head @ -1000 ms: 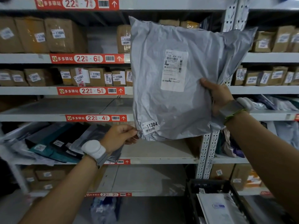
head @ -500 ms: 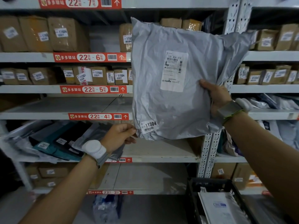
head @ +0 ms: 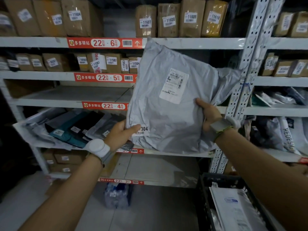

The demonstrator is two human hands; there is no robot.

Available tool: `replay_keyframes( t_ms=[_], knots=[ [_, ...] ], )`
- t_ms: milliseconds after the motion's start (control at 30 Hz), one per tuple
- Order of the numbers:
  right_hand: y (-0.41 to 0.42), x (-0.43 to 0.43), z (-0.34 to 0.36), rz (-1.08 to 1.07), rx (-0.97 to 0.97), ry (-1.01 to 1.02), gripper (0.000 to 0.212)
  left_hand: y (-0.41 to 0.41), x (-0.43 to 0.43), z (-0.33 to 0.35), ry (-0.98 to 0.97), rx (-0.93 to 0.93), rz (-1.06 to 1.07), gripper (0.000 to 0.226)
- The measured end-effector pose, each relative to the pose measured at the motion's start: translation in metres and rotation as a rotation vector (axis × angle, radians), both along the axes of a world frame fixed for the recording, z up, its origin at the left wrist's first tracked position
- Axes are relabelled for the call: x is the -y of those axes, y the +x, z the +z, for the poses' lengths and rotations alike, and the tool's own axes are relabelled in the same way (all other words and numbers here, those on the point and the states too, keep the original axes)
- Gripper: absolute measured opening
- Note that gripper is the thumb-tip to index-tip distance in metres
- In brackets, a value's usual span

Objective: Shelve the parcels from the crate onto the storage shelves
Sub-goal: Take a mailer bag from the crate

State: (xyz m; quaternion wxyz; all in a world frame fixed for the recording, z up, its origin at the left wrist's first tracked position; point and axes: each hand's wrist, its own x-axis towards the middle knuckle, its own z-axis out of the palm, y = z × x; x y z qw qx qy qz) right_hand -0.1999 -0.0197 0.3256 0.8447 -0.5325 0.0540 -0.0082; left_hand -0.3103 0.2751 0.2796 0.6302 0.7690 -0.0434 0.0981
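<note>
— How do the hands have it?

— The left hand pinches the lower corner by the number sticker. The right hand grips the right edge. The grey parcel hangs tilted, with its bottom at the shelf lip.

— Best way in?

— Slide it in bottom-first, right of the flat parcels, sticker outward, and only then let go. The crate holds more.

Two bare arms, the left forearm and the right forearm. Below the left hand, the wrist wears a round white plastic puck on a grey fabric strap. Below the right hand sits a grey woven band with a green edge, carrying a small white rounded module.
</note>
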Motion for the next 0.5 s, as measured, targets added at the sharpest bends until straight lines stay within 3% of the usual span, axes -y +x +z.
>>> replay_keyframes(
  t_ms=[100, 367, 500],
  knots=[
    [-0.016, -0.022, -0.032, 0.057, -0.137, -0.001, 0.038, -0.002, -0.016, -0.019, 0.008, -0.026, 0.129, 0.018],
    [-0.050, -0.059, -0.153, 0.088, -0.477, 0.042, 0.033, 0.002, -0.055, -0.094, 0.003, -0.259, 0.245, 0.008],
    [-0.034, -0.080, -0.199, 0.082, -0.551, 0.027, 0.016, 0.024, -0.073, -0.131, 0.081, -0.354, 0.287, 0.022]
  ],
)
